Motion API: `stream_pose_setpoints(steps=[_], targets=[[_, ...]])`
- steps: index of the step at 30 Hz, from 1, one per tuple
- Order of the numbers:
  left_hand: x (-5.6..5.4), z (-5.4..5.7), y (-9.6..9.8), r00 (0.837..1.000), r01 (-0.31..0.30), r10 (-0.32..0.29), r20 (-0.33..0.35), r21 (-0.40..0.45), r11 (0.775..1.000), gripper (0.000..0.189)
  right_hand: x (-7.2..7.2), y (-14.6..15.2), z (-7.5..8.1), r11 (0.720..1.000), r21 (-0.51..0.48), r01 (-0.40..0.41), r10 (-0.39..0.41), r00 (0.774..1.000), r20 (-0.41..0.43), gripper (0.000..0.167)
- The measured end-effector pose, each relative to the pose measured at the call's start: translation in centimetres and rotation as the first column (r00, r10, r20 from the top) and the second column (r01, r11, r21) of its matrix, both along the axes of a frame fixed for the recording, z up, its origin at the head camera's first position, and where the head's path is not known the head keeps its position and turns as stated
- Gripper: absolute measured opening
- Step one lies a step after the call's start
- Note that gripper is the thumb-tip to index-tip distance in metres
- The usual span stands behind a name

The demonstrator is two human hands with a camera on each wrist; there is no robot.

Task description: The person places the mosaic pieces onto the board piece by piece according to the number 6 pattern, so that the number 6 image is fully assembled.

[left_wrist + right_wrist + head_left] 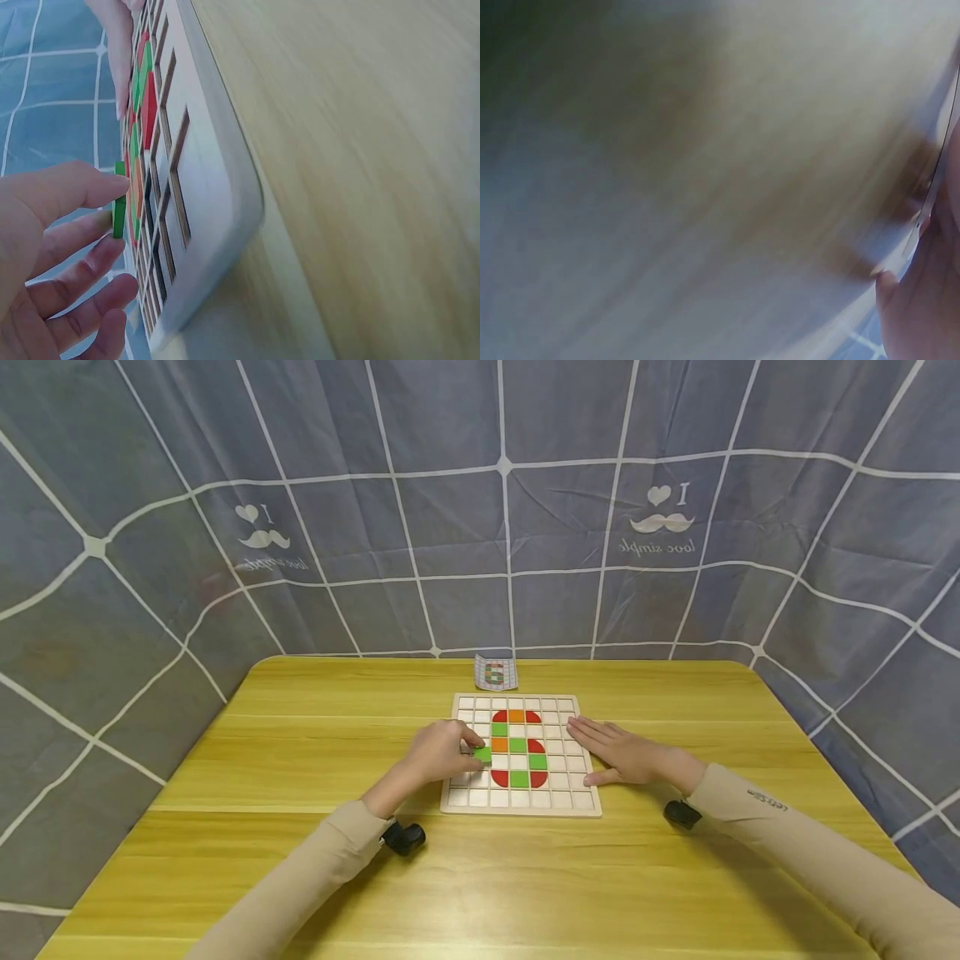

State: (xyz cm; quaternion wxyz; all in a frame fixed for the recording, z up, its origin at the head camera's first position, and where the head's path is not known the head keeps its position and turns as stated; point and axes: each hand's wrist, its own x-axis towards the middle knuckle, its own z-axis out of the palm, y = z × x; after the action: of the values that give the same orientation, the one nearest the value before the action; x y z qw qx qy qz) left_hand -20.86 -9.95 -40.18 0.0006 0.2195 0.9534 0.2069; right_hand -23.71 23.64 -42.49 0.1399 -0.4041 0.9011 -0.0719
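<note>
A green square tile [482, 755] is pinched between thumb and forefinger of my left hand [442, 750], over the left part of a wooden grid board [570, 799]. In the left wrist view the same tile [119, 201] stands on edge beside the board's face, the other fingers loosely bent. Red, orange and green tiles [517, 745] sit in the board's middle squares, forming a figure like a 6. My right hand [626, 755] lies flat with fingers extended at the board's right edge, fingertips on its rim. The right wrist view shows only part of that hand [915, 315].
Behind the board lies a small printed card [495, 673] with a similar coloured figure on a grid. Everything rests on a yellow wood-grain table [337, 693]. A grey curtain [450, 543] with white lines surrounds its back and sides.
</note>
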Motion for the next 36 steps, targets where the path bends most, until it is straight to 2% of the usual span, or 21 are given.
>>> stream_pose_setpoints(steps=[11, 22, 30, 36], targets=[[-0.2, 0.0, 1.5, 0.998, 0.052, -0.052, 0.026, 0.004, 0.999, 0.026, 0.0, -0.3, 0.0, 1.000, 0.013, -0.024, 0.024, 0.999, -0.021, 0.084], [-0.4, -0.4, 1.8, 0.994, 0.102, -0.102, 0.030, 0.004, 0.995, 0.022, 0.1, -0.3, 0.3, 1.000, 0.010, -0.022, 0.022, 1.000, -0.020, 0.084], [-0.4, -0.5, 1.9, 0.991, 0.112, -0.113, 0.070, 0.018, 0.994, 0.021, 0.0, -0.1, 0.2, 1.000, 0.004, -0.023, 0.023, 1.000, -0.013, 0.085], [-0.3, -0.8, 2.0, 0.993, 0.113, -0.114, 0.037, 0.026, 0.993, 0.019, 0.1, 0.2, 0.1, 0.999, -0.036, -0.037, 0.037, 0.999, -0.014, 0.085]])
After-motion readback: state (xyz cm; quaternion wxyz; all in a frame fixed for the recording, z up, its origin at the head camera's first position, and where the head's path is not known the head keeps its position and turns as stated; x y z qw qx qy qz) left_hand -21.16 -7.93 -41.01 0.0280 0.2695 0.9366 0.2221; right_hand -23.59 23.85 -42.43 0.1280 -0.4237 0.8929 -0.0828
